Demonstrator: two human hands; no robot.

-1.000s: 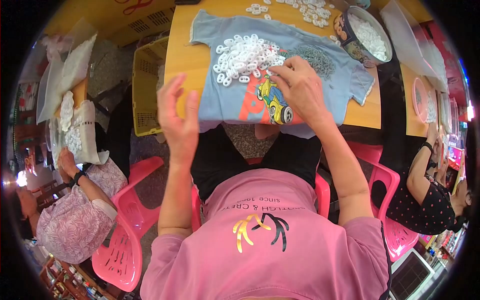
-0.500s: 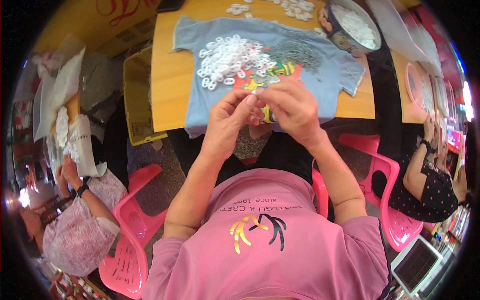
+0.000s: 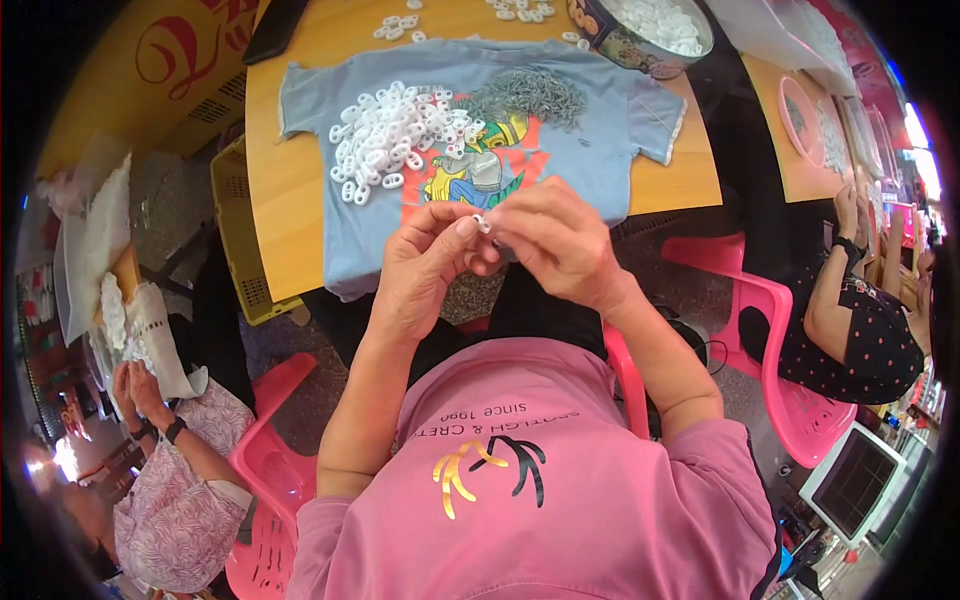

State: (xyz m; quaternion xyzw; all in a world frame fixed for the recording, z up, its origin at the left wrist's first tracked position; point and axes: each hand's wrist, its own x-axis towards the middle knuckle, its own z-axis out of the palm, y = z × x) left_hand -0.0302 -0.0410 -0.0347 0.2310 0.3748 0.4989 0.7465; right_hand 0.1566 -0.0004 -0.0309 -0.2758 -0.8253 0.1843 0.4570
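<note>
We've got our left hand pinching one small white piece by the near edge of the surface, probably to steady it. Our right hand is bunched beside it, can't tell gripping what. White pile and grey bits share a shirt, likely against rolling.

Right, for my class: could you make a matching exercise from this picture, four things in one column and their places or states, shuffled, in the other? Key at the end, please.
Things
1. single white piece
2. heap of small grey pieces
3. round tin
4. yellow crate

Places or states
A. filled with white pieces
B. beside the left edge of the table
C. held in the left fingers
D. lying on the blue shirt

Pairs: 1-C, 2-D, 3-A, 4-B
</note>
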